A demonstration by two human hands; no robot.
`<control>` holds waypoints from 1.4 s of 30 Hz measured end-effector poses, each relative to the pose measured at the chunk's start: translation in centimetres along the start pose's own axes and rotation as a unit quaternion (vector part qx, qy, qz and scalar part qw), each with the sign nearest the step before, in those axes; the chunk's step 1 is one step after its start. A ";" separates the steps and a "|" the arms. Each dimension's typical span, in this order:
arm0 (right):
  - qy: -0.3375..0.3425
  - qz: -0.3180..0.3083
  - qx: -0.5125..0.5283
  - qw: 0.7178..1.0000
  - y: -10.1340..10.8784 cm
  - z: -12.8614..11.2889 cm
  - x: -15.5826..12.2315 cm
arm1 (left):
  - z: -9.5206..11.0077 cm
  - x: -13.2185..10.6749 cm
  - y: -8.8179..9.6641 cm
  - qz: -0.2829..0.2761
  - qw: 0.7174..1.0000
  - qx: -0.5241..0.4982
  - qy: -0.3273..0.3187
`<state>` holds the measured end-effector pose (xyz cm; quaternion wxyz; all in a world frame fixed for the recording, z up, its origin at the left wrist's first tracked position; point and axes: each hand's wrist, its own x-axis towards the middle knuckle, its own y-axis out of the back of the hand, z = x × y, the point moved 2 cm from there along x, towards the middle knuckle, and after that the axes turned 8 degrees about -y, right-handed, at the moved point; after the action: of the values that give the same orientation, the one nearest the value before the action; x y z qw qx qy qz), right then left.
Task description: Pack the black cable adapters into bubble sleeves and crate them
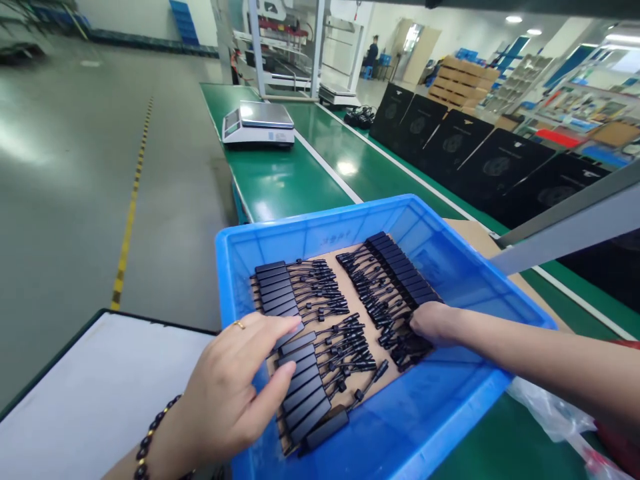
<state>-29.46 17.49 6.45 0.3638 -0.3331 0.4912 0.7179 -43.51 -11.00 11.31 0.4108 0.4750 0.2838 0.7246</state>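
A blue plastic bin (pixel 320 223) holds small black box-shaped modules with short cables, laid in rows on a cardboard sheet (pixel 345 293). My left hand (pixel 240 380) hovers over the left row of modules (pixel 305 390), thumb and fingers apart, the fingertips near the modules' flat tops. One module (pixel 327 427) lies askew at the near end of that row, its cable pointing up and right. My right hand (pixel 433 321) reaches into the bin at the near part of the right row of modules (pixel 400 267). Its fingers are hidden among the black parts.
Beyond the bin, a white weighing scale (pixel 265 123) stands on the green bench (pixel 300 177). Black panels (pixel 453 137) line the right side. A metal post (pixel 570 233) slants past the bin's right rim. At lower left is a white tabletop (pixel 110 387); plastic film (pixel 550 407) lies lower right.
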 end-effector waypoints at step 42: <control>0.121 0.297 -0.098 0.942 6.2 -11.9 0.4 | 0.8 0.2 0.2 0.019 0.997 -0.065 0.038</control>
<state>-33.52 4.74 5.53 0.0371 -0.2902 0.5356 0.7922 -42.87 -10.93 11.87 0.4160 0.4243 0.2423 0.7670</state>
